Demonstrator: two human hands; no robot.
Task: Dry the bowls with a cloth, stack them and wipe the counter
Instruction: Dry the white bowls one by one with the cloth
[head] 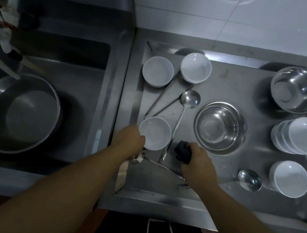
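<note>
Bowl in hand: white bowl, round, glossy and glazed, sits low and left of centre in the frame on the steel counter, mouth up
Left hand: left hand closed on the bowl's lower-left rim, fingers wrapped at the edge
Right hand: right hand fisted around a dark cloth, bunched into a soft wad that pokes out toward the bowl
Key relation: bowl lies just up and left of the cloth, a short gap apart; the right hand is the one that would carry the cloth in, moving left and slightly up into the open mouth, while the left steadies the rim
Ladle between: long steel ladle runs top to bottom along the bowl's right side, its handle end lying between bowl and cloth; likely to be brushed
Undried whites: two more white bowls at upper centre-left, side by side
Stacks: white bowl stack at the right edge, leaning; a smaller stack below it, probably the destination
Steel bowls: two polished steel bowls, mid-frame and upper right, shiny and deep
Progress: judged midway, counter not yet wiped, droplets visible near the lower-right ladle
Sink: large steel basin in the sink at left
</note>
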